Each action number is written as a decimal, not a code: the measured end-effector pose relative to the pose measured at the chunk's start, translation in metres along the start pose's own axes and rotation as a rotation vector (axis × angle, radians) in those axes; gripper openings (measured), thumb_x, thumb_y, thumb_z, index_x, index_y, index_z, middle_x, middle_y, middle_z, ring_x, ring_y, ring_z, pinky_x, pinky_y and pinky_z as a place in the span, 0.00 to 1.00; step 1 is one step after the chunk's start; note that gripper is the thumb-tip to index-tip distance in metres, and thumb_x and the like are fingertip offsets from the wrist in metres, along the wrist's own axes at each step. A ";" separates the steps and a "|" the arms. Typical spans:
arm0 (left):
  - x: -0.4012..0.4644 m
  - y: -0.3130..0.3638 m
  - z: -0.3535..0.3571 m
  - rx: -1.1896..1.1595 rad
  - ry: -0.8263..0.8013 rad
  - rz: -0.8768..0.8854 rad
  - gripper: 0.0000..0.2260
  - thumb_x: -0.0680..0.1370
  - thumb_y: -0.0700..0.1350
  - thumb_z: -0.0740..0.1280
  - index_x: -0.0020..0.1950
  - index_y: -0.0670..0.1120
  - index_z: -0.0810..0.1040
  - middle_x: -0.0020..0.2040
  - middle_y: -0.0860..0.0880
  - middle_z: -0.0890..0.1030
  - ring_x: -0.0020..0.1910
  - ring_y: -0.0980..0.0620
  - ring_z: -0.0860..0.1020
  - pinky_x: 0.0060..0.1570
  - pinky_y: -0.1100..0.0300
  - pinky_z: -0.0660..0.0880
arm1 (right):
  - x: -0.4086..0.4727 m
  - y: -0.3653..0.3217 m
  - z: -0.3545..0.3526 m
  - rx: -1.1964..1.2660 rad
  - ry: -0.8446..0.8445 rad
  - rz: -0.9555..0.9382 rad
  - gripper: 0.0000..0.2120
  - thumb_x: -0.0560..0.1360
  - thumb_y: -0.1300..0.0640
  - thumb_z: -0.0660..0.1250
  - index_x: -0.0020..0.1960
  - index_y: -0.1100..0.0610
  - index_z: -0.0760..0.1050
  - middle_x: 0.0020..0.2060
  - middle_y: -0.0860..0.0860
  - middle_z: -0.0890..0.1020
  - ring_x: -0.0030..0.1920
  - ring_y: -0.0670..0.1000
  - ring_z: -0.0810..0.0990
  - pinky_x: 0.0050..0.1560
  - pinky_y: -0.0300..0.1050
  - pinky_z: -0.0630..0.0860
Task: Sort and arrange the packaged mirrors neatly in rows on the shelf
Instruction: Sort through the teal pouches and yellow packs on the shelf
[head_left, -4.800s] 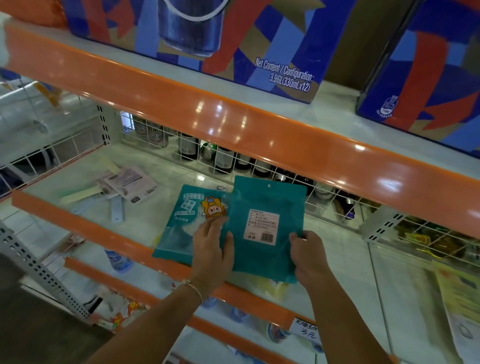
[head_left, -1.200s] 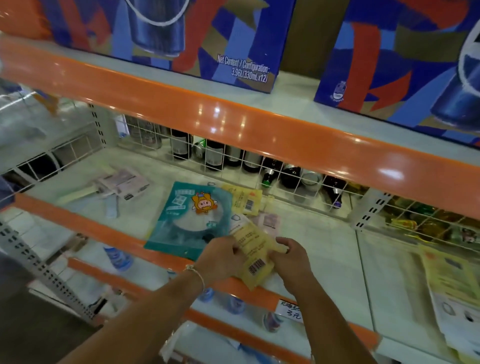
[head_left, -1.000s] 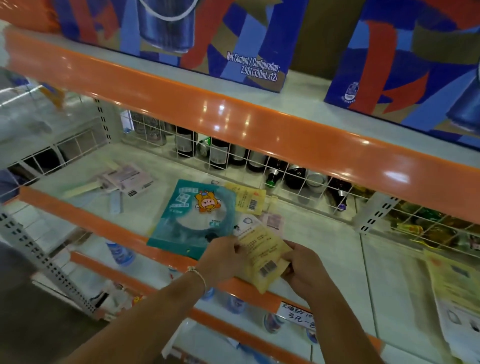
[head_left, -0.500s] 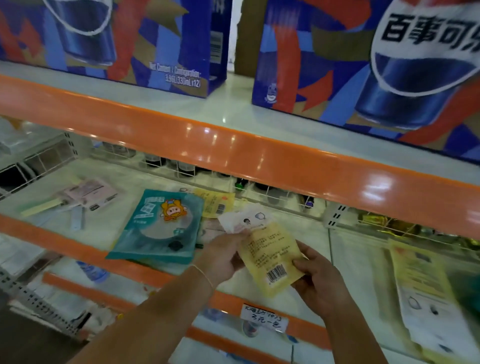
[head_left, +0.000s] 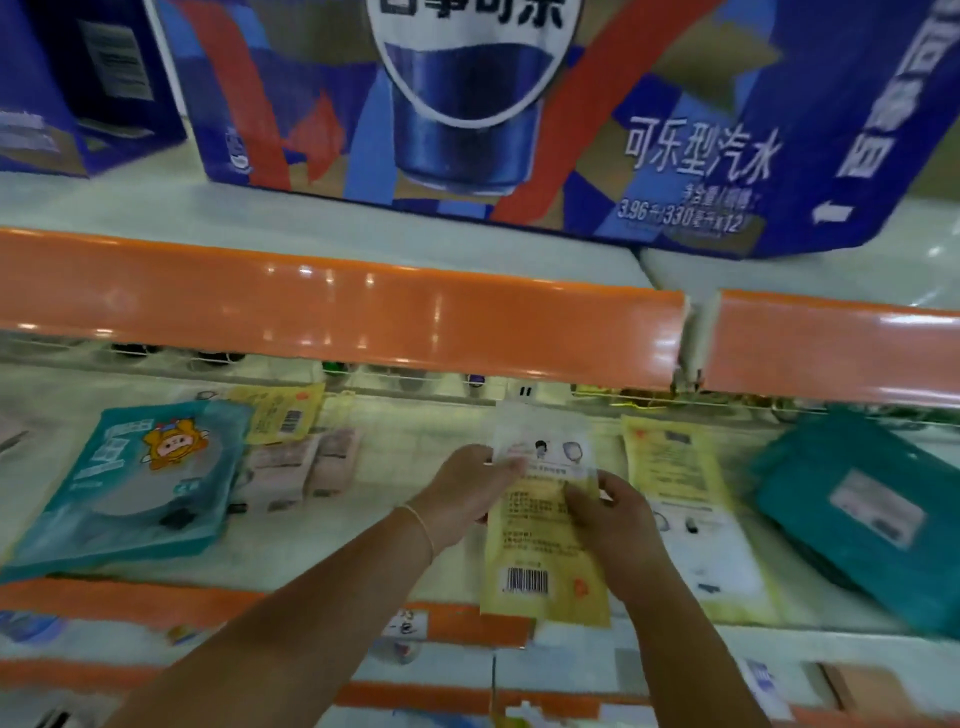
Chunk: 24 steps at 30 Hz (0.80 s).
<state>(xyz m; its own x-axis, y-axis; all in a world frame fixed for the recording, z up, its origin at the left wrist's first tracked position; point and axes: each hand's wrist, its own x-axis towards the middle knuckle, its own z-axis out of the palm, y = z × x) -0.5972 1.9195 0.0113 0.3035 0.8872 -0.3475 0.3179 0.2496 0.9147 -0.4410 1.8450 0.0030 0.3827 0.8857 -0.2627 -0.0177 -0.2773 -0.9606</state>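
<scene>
Both hands meet near the middle of the view, over the front part of the pale shelf (head_left: 415, 457). The left hand (head_left: 467, 493) pinches the left edge of a yellow packet (head_left: 540, 566) whose barcode faces up near its lower end, and its fingers also touch a white packet (head_left: 545, 441) printed with small pictures that sticks out above the yellow one toward 12 o'clock. The right hand (head_left: 613, 514) holds the yellow packet's right edge, thumb curled over the face. The yellow packet's lower end hangs over the orange front rail (head_left: 130, 597) of the shelf.

At 3 o'clock from the hands, just beside them, another yellow-and-white packet (head_left: 691, 509) lies flat on the shelf. Farther toward 3 o'clock lies a teal pouch (head_left: 852, 514) with a pale label up, tilted, near the shelf's right end. At 9 o'clock, well apart from the hands, a teal mirror package (head_left: 140, 478) with a cartoon figure and a round mirror behind a clear window rests on the shelf, seemingly on top of another like it. Between it and the hands lie small pinkish packets (head_left: 306, 467), and behind them, toward 11 o'clock, a yellow barcode packet (head_left: 283, 415).

Above, an orange rail (head_left: 363, 322) fronts the upper shelf, which carries a blue soda carton (head_left: 519, 114).
</scene>
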 end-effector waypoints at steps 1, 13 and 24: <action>0.002 0.004 0.010 0.008 -0.004 0.003 0.15 0.79 0.52 0.66 0.56 0.40 0.78 0.43 0.44 0.81 0.37 0.46 0.80 0.33 0.56 0.79 | 0.003 0.001 -0.012 -0.002 0.047 -0.004 0.05 0.79 0.62 0.66 0.52 0.57 0.80 0.42 0.57 0.86 0.42 0.60 0.85 0.37 0.53 0.83; 0.009 0.020 0.084 0.212 -0.110 0.122 0.16 0.79 0.49 0.64 0.67 0.49 0.70 0.49 0.45 0.81 0.46 0.46 0.82 0.44 0.51 0.81 | 0.045 -0.003 -0.127 -0.336 0.333 0.077 0.07 0.78 0.60 0.63 0.54 0.56 0.78 0.41 0.52 0.83 0.38 0.52 0.83 0.30 0.42 0.76; 0.017 0.011 0.093 0.361 -0.126 0.192 0.18 0.79 0.49 0.63 0.69 0.49 0.70 0.49 0.50 0.79 0.49 0.52 0.79 0.52 0.51 0.80 | 0.050 0.003 -0.134 -0.610 0.468 0.047 0.07 0.77 0.54 0.67 0.51 0.57 0.75 0.40 0.52 0.79 0.37 0.52 0.80 0.28 0.42 0.74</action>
<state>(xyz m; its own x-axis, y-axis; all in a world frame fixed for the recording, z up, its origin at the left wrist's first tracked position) -0.5050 1.9009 -0.0032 0.4876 0.8446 -0.2212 0.5325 -0.0869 0.8419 -0.2981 1.8384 -0.0007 0.7472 0.6562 -0.1056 0.4175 -0.5870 -0.6937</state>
